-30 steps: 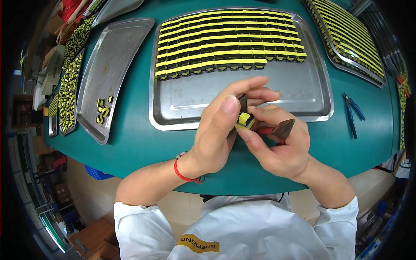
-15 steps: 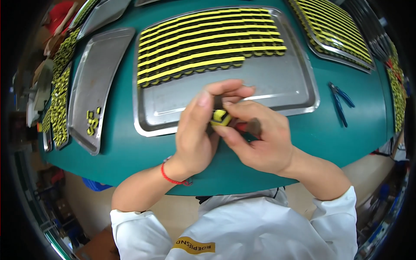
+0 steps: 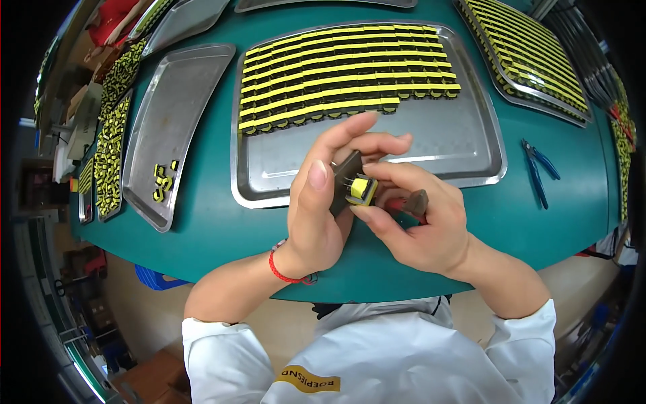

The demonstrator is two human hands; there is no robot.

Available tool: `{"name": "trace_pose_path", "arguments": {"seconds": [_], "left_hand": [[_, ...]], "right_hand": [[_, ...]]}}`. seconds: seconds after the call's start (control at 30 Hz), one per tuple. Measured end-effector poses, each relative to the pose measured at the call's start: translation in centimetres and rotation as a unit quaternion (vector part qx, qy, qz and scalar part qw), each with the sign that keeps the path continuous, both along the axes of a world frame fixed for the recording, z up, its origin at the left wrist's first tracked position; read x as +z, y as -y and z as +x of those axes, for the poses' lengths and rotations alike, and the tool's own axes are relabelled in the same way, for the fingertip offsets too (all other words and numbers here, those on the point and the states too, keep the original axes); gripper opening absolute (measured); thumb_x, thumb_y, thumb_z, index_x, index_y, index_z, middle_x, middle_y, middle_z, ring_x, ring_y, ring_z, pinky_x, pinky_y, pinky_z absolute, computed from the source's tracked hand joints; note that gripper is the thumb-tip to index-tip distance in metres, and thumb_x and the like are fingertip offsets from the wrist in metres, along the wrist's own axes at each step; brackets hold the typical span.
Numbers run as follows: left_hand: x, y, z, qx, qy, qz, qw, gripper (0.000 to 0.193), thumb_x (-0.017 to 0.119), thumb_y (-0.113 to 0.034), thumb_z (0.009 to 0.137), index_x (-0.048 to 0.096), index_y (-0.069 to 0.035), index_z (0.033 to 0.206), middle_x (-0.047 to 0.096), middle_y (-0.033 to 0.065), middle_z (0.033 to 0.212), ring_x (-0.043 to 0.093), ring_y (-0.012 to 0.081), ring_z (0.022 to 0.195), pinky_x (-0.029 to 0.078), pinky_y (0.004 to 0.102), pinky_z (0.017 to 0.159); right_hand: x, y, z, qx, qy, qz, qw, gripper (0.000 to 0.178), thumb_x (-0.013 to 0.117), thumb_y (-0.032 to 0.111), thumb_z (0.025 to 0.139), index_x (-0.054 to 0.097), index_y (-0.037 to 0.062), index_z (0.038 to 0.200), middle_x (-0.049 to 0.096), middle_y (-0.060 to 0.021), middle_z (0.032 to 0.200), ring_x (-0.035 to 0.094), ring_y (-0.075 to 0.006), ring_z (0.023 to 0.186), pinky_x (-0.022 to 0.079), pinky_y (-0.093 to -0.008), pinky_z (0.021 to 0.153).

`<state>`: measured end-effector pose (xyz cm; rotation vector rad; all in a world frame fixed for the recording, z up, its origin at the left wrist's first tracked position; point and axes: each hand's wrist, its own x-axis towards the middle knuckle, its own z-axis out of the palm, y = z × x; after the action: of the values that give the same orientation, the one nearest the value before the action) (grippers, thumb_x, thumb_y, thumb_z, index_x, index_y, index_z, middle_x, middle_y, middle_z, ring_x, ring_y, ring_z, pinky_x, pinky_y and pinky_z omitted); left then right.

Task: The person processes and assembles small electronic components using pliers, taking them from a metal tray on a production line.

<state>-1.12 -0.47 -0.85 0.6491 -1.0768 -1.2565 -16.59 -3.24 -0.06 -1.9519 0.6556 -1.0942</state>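
Note:
My left hand [image 3: 315, 219] is curled around a dark flat block [image 3: 346, 174], whose face is turned toward the right. Between the thumb and forefinger of my right hand [image 3: 434, 219] is a small yellow-and-black transformer [image 3: 362, 189], its thin pins pointing at the block; whether they touch it I cannot tell. A tool with a red and dark handle [image 3: 412, 203] is also tucked in my right palm, its other end hidden. Beyond my hands, a large metal tray [image 3: 431, 145] bears tight rows of similar yellow-and-black transformers [image 3: 336, 81].
On the left, a narrower tray [image 3: 182, 101] has several loose transformers [image 3: 162, 182] in it. Blue-handled cutters [image 3: 537, 172] lie on the green table [image 3: 222, 242] at right. Another filled tray [image 3: 531, 60] stands far right. A person in red [image 3: 114, 23] is at far left.
The dark block in my left hand has turned so more of its face shows. The transformer has tilted, bringing its pins into view. The whole scene has shifted slightly right in the picture.

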Motion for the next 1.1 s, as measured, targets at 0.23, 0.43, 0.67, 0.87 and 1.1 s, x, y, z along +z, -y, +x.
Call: {"name": "trace_pose_path", "arguments": {"seconds": [0.23,0.43,0.67,0.87,1.1], "left_hand": [[-0.5,-0.2,0.6,-0.027,-0.003,-0.009,1.000,0.073,0.018,-0.058,0.103,0.031,-0.003,0.148,0.057,0.0228,0.128,0.049,0.0402,0.130,0.038,0.0512,0.111],[-0.5,-0.1,0.2,-0.031,0.032,-0.003,0.999,0.070,0.020,-0.056,0.103,0.033,-0.003,0.148,0.057,0.0208,0.128,0.050,0.0379,0.129,0.038,0.0498,0.111],[-0.9,-0.1,0.0,-0.029,0.031,-0.012,0.999,0.069,0.020,-0.054,0.104,0.035,-0.002,0.147,0.058,0.0200,0.127,0.051,0.0364,0.129,0.038,0.0485,0.111],[-0.6,-0.1,-0.2,-0.018,0.030,0.039,0.999,0.068,0.020,-0.051,0.105,0.036,0.001,0.146,0.058,0.0205,0.128,0.050,0.0333,0.129,0.041,0.0441,0.109],[0.9,0.5,-0.1,-0.038,-0.095,0.182,0.978,0.065,0.017,-0.049,0.105,0.042,-0.002,0.143,0.057,0.0219,0.129,0.053,0.0352,0.125,0.049,0.0434,0.100]], "right_hand": [[0.0,0.3,0.0,0.019,-0.001,-0.020,1.000,0.037,0.077,-0.001,0.080,0.062,-0.0049,0.114,0.068,-0.0121,0.093,0.068,-0.0147,0.074,0.054,-0.0238,0.062],[-0.4,0.0,0.1,0.011,0.015,-0.027,0.999,0.037,0.078,-0.001,0.079,0.062,-0.0042,0.112,0.068,-0.0114,0.087,0.066,-0.0150,0.070,0.052,-0.0235,0.059],[-0.4,-0.1,0.1,0.002,0.012,-0.049,0.999,0.036,0.077,0.000,0.079,0.062,-0.0037,0.111,0.068,-0.0129,0.089,0.066,-0.0176,0.070,0.053,-0.0249,0.060],[-0.3,0.5,0.0,0.000,-0.020,-0.057,0.998,0.033,0.078,0.002,0.080,0.062,-0.0027,0.108,0.069,-0.0135,0.090,0.067,-0.0181,0.068,0.052,-0.0273,0.058],[-0.3,1.7,-0.5,0.035,-0.076,-0.005,0.997,0.037,0.075,0.009,0.086,0.062,-0.0012,0.119,0.066,-0.0075,0.082,0.063,-0.0117,0.066,0.049,-0.0241,0.060]]}}
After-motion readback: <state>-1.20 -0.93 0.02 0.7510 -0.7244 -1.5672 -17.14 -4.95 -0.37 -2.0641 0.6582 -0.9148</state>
